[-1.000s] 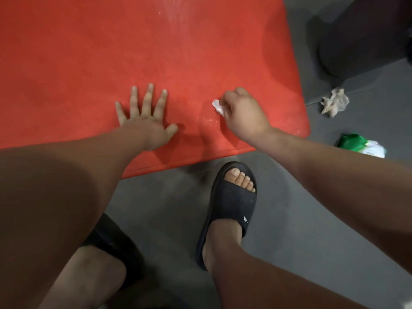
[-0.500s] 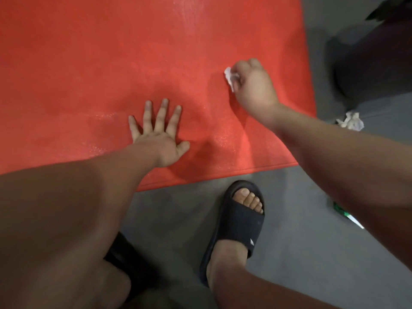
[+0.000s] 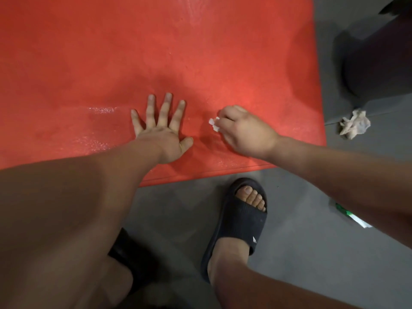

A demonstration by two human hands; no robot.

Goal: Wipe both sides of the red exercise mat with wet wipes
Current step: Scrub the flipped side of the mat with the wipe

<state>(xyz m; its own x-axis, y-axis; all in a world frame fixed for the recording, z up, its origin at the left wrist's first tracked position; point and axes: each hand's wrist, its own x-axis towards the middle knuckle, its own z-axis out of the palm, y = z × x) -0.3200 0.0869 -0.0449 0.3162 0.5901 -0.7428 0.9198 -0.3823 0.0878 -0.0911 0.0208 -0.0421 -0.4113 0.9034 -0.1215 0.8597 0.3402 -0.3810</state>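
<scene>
The red exercise mat (image 3: 156, 52) lies flat on the grey floor and fills the upper part of the view. Wet streaks shine on it near its front edge. My left hand (image 3: 162, 128) presses flat on the mat with fingers spread. Just to its right, my right hand (image 3: 245, 132) grips a small white wet wipe (image 3: 214, 124) against the mat, close to the front right corner. Only a scrap of the wipe shows past my fingers.
A crumpled used wipe (image 3: 354, 127) lies on the grey floor (image 3: 312, 253) right of the mat. A green and white wipe pack (image 3: 353, 216) peeks out under my right forearm. My foot in a black slide sandal (image 3: 239, 221) stands before the mat. A dark object (image 3: 379, 63) sits at far right.
My right hand pushed the wipe away up the mat, then drew it back toward the front edge. My left hand stayed pressed on the mat.
</scene>
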